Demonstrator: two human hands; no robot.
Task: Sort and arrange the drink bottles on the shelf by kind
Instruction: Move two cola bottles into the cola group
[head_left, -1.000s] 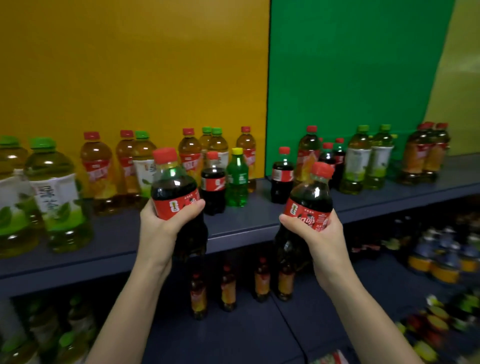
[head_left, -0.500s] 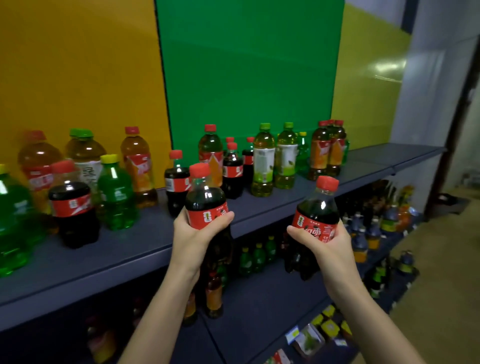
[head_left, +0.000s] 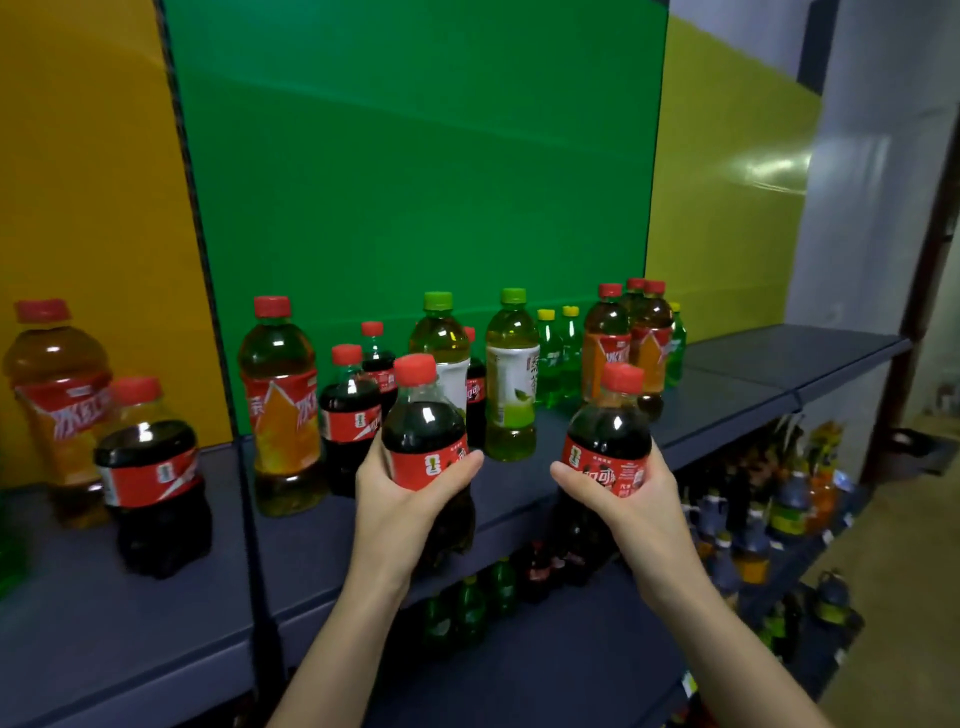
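My left hand (head_left: 400, 506) grips a cola bottle (head_left: 423, 431) with a red cap and red label, held upright in front of the shelf edge. In my right hand (head_left: 626, 501) is a second cola bottle (head_left: 608, 431) of the same kind, also upright. On the dark blue shelf (head_left: 535, 480) behind them stand mixed bottles: colas (head_left: 349, 415), an amber iced tea (head_left: 280, 410), green teas (head_left: 511, 379), small bright green sodas (head_left: 558, 358) and more iced teas (head_left: 608, 345). One more cola (head_left: 153, 478) stands at the left.
The right end of the shelf (head_left: 789, 358) carries no bottles. A lower shelf (head_left: 582, 670) holds small green and dark bottles, with more mixed bottles (head_left: 779, 509) at the right. Yellow and green panels back the shelf. A grey wall (head_left: 872, 171) stands to the right.
The view has swung right along the shelf, so the left bottles slid out of frame and the shelf's right end came in. Both hands still hold their cola bottles, now closer to the shelf.
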